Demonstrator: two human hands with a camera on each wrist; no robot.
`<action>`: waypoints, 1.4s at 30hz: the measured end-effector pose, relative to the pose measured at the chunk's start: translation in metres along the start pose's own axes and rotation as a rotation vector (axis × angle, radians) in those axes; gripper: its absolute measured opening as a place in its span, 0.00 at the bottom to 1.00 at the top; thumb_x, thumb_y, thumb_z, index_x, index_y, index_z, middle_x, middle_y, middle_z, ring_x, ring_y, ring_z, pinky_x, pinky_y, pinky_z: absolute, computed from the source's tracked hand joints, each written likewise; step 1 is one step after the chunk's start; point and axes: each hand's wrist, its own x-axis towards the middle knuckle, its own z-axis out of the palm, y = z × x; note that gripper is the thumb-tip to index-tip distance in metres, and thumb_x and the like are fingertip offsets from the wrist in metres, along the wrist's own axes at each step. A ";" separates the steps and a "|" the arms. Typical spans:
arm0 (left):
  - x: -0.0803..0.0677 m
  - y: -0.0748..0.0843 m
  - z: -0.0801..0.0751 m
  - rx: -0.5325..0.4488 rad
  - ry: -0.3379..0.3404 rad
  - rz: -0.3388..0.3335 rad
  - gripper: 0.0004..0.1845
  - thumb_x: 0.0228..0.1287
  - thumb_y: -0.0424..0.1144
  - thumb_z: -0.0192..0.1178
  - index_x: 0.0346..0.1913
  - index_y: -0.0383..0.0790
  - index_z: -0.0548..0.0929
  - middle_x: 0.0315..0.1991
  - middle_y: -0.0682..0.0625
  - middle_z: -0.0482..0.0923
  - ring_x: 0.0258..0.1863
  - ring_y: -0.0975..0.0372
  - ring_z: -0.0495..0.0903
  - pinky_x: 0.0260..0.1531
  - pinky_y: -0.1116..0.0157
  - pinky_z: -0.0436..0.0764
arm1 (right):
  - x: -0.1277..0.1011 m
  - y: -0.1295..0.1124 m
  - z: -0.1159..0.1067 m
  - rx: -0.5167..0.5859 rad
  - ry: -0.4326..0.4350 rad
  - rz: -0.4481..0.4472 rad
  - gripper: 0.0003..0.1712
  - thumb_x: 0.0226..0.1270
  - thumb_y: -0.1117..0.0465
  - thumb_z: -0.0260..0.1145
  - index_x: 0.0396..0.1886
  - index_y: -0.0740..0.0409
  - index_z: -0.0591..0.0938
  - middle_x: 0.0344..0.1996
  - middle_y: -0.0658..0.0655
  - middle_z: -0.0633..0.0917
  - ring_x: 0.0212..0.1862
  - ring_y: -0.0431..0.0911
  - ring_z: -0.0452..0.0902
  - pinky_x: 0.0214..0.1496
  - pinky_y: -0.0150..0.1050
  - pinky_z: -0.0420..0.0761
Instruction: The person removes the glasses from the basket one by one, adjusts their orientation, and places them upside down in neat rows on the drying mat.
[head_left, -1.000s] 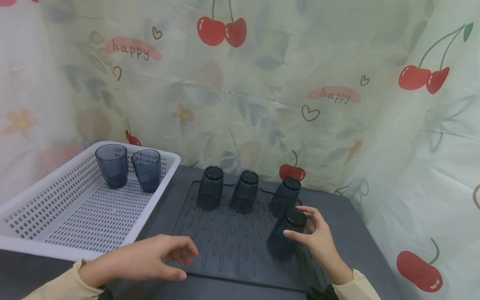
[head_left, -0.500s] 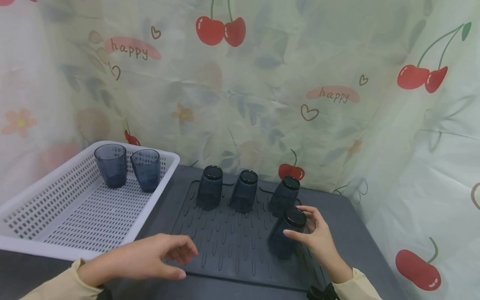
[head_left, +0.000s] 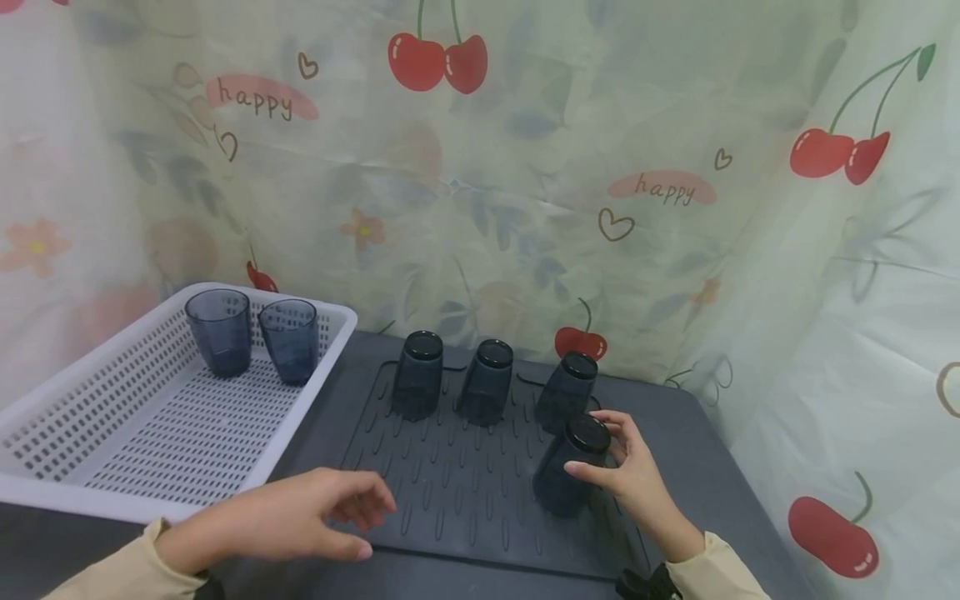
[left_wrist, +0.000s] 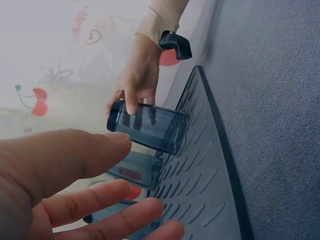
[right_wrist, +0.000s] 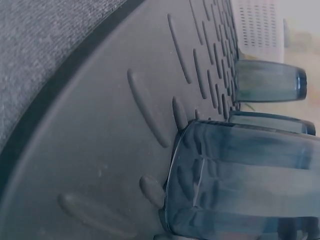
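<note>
Several dark blue tumblers stand upside down on a grey ribbed drying mat (head_left: 450, 500). My right hand (head_left: 626, 467) grips the nearest upturned tumbler (head_left: 566, 471) around its upper end, fingers curled round it; the same tumbler (left_wrist: 147, 126) shows in the left wrist view and fills the right wrist view (right_wrist: 245, 185). My left hand (head_left: 330, 517) hovers over the mat's front left corner with relaxed fingers, holding nothing. Three more upturned tumblers (head_left: 487, 383) line the mat's far edge.
A white perforated basket (head_left: 112, 450) sits at the left with two upright tumblers (head_left: 251, 337) at its far end. The mat lies on a dark table (head_left: 705, 467). A cherry-print curtain (head_left: 525, 192) closes off the back and right side.
</note>
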 end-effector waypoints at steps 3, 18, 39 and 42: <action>0.000 0.002 -0.001 0.004 0.001 0.002 0.16 0.63 0.43 0.65 0.52 0.48 0.77 0.48 0.49 0.80 0.47 0.60 0.81 0.50 0.61 0.81 | 0.001 0.002 -0.001 0.003 -0.006 -0.014 0.45 0.49 0.65 0.78 0.65 0.52 0.64 0.53 0.57 0.71 0.51 0.31 0.76 0.53 0.43 0.78; -0.002 0.026 -0.020 0.129 0.024 -0.041 0.17 0.63 0.47 0.65 0.53 0.52 0.77 0.49 0.57 0.79 0.48 0.65 0.80 0.50 0.62 0.80 | 0.001 0.000 -0.001 -0.004 -0.011 0.010 0.47 0.49 0.65 0.78 0.66 0.51 0.63 0.55 0.58 0.70 0.61 0.48 0.73 0.56 0.45 0.76; -0.027 0.068 -0.093 0.342 0.351 0.017 0.23 0.64 0.50 0.63 0.58 0.46 0.75 0.51 0.51 0.80 0.52 0.59 0.80 0.47 0.62 0.82 | 0.001 0.003 -0.001 -0.010 -0.013 -0.005 0.47 0.49 0.65 0.78 0.66 0.52 0.63 0.54 0.58 0.71 0.59 0.46 0.73 0.55 0.46 0.77; -0.028 0.065 -0.109 0.385 0.426 0.000 0.22 0.64 0.46 0.64 0.58 0.43 0.76 0.51 0.50 0.81 0.51 0.58 0.81 0.48 0.58 0.82 | 0.001 0.004 -0.001 -0.012 -0.016 -0.009 0.47 0.49 0.64 0.78 0.66 0.52 0.62 0.55 0.57 0.71 0.57 0.40 0.74 0.55 0.46 0.77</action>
